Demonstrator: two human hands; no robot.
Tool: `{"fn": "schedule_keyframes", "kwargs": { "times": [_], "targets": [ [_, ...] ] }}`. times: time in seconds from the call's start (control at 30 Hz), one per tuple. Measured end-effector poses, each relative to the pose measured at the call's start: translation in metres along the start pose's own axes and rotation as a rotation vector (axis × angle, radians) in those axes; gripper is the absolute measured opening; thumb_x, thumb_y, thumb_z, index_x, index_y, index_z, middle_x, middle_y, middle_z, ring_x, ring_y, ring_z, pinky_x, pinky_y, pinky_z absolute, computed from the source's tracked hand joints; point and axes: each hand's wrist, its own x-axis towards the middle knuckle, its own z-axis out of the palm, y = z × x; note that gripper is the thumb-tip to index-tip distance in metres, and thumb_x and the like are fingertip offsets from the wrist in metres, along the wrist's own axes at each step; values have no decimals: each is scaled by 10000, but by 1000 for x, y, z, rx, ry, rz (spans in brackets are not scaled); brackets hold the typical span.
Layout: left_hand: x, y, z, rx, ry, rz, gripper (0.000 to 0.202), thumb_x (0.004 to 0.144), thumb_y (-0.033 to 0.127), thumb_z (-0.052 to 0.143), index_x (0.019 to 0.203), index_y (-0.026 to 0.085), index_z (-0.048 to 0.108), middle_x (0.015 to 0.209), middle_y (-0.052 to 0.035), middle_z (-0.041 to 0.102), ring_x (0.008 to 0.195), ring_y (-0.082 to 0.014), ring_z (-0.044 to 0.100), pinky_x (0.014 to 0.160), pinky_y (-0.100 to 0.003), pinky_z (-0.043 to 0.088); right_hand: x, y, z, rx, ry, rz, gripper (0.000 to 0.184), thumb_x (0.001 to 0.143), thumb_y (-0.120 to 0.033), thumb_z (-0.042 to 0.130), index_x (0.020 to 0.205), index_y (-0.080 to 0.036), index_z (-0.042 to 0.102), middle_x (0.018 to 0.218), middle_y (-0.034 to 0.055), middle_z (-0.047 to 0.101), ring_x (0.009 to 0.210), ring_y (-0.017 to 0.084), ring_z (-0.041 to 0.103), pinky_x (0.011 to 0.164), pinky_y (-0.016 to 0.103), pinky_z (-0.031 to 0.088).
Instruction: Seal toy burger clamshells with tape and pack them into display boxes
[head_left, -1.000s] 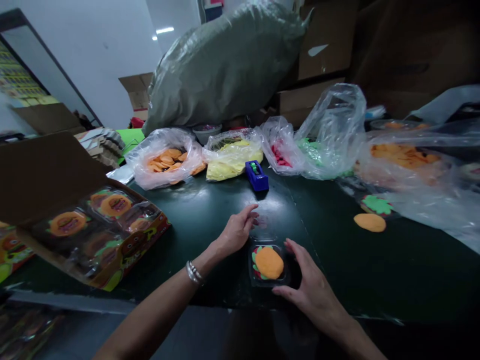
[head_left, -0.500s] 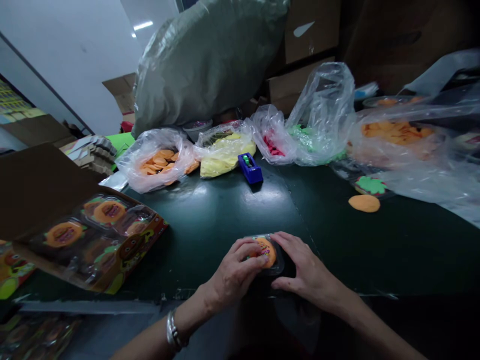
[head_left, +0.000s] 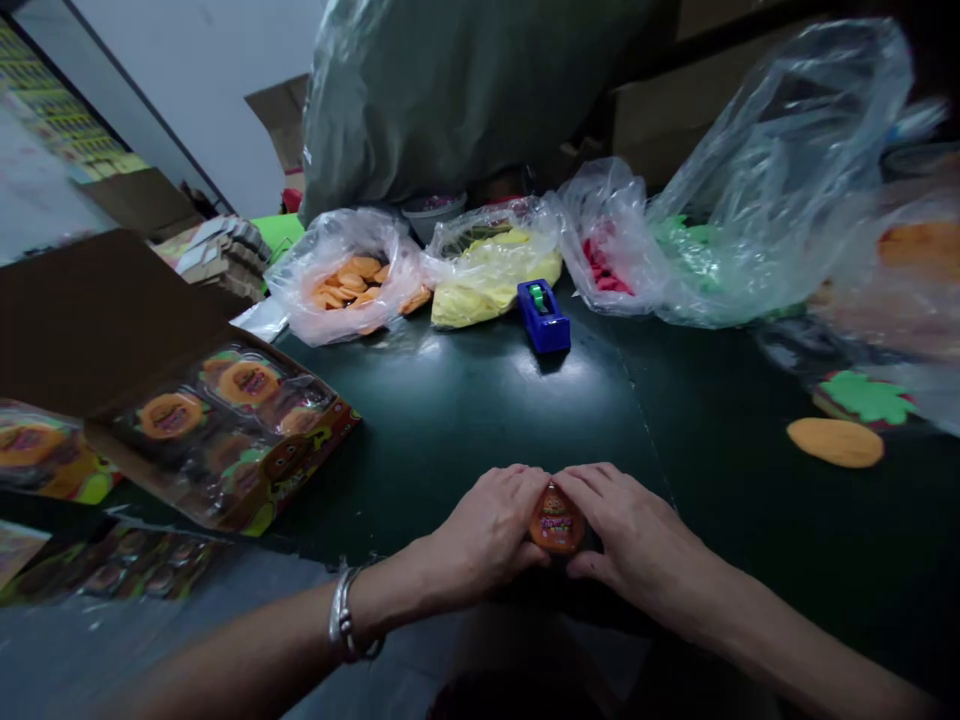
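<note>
At the front of the dark green table, a toy burger in a clear plastic case (head_left: pixel 556 525) lies between my hands. Its orange top carries a printed label. My left hand (head_left: pixel 491 520) wraps the case's left side, fingers over the far edge and thumb on the near side. On the right side, my right hand (head_left: pixel 626 525) curls round it in the same way, fingertips almost meeting the left ones. Both hands are closed on the case and hide its sides. Farther right lie a loose orange foam disc (head_left: pixel 836 442) and a green leaf-shaped piece (head_left: pixel 868 397).
An open display box (head_left: pixel 289 465) with several cased burgers stands at left. Along the back are plastic bags of orange pieces (head_left: pixel 352 282), yellow sheets (head_left: pixel 487 275), red pieces (head_left: pixel 607 262) and green pieces (head_left: pixel 690 245). A blue tape dispenser (head_left: pixel 545 320) stands before them.
My left hand has shifted from the burger's top to the left side of the case, and my right hand has closed in on the right side. The camera view has moved.
</note>
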Motion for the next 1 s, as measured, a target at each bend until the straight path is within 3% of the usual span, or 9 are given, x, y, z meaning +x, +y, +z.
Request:
{"fn": "schedule_keyframes", "kwargs": {
  "times": [0.13, 0.27, 0.43, 0.53, 0.63, 0.73, 0.83, 1.0],
  "targets": [
    [4, 4, -2, 20, -73, -78, 348, 830, 334, 648, 1121, 195, 516, 1150, -105, 604, 1106, -282, 534, 1032, -492, 340, 1, 2, 5, -23, 9, 25, 571, 536, -79, 801, 1049, -225, 597, 1073, 80, 685, 924, 299, 622, 735, 453, 526],
    [3, -2, -5, -10, -100, -79, 475, 820, 315, 664, 1232, 191, 461, 1231, -112, 576, 1171, -275, 501, 1099, -529, 230, 3, 4, 8, -12, -30, 68, 600, 515, -97, 821, 1062, -208, 602, 1092, 85, 685, 948, 309, 611, 777, 480, 509],
    [0, -11, -16, -131, -134, -15, 686, 700, 392, 759, 1283, 163, 479, 1287, -145, 548, 1203, -300, 492, 1050, -465, 349, 7, -3, 2, 0, -105, 132, 501, 580, -127, 789, 1039, -209, 607, 1018, 53, 684, 916, 290, 603, 762, 457, 488],
    [3, -19, -16, -329, -22, -211, 761, 673, 325, 753, 1349, 177, 438, 1375, -145, 493, 1237, -289, 475, 1028, -434, 393, 8, -8, 0, -27, -98, 144, 492, 582, -136, 793, 1030, -201, 601, 1031, 62, 669, 913, 292, 597, 745, 445, 479],
    [13, -31, -10, -564, 68, -467, 430, 796, 308, 575, 1195, 147, 561, 1074, -94, 655, 919, -204, 632, 779, -343, 526, 8, -10, 1, -65, -122, 155, 474, 581, -139, 796, 1009, -191, 597, 1042, 68, 656, 924, 299, 586, 751, 444, 468],
    [26, -41, -8, -653, -30, -578, 224, 782, 305, 549, 878, 118, 627, 647, 1, 603, 549, -127, 575, 542, -270, 499, 10, -11, 0, -84, -168, 166, 507, 585, -152, 795, 1047, -178, 586, 1082, 81, 636, 957, 310, 570, 773, 449, 456],
    [31, -45, -11, -718, -118, -651, 160, 740, 291, 594, 764, 133, 590, 552, 30, 564, 495, -108, 557, 507, -241, 480, 13, -12, -2, -89, -233, 193, 504, 592, -170, 789, 1054, -162, 588, 1086, 95, 624, 966, 319, 555, 783, 456, 444],
    [32, -50, -13, -765, -205, -724, 164, 779, 312, 584, 755, 157, 536, 533, 37, 575, 495, -101, 580, 487, -198, 440, 21, -12, -5, -107, -331, 221, 447, 596, -165, 770, 1008, -150, 598, 1061, 103, 619, 953, 321, 537, 784, 449, 421]
  ]
}}
